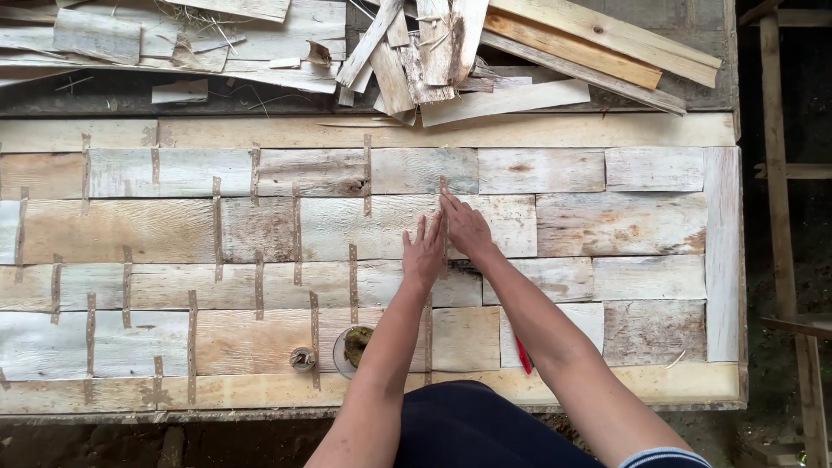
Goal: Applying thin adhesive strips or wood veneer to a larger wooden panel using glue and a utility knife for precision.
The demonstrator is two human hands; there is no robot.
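A: Where are the hands right now?

B: Both lie flat on the veneer sheets spread over the desk (pixel 607 386). The left hand (pixel 423 253) is open, fingers stretched, palm down. The right hand (pixel 465 227) is open too, its fingertips pressing on a vertical tape strip (pixel 444 227) that runs down a seam between two pale sheets. Neither hand grips anything.

A: And the strip itself?

B: Near the middle of the desk, between the two hands, its top end just above the right fingertips. Many similar brown strips (pixel 258 284) cross the other seams to the left; the sheets on the right (pixel 620 224) show none.

A: How would you do this pressing well?

B: As I judge it, keep the left palm holding the sheets tight together so the seam does not open, and rub the strip down along its length with the right fingertips, so it lies straight over the joint without wrinkles.

A: Anything nearby?

B: A small round container (pixel 353 347) with something greenish inside sits near the front edge, a small roll (pixel 302 358) just beside it, and something red (pixel 523 355) shows under the right forearm. A heap of wood offcuts (pixel 520 61) lies behind the desk.
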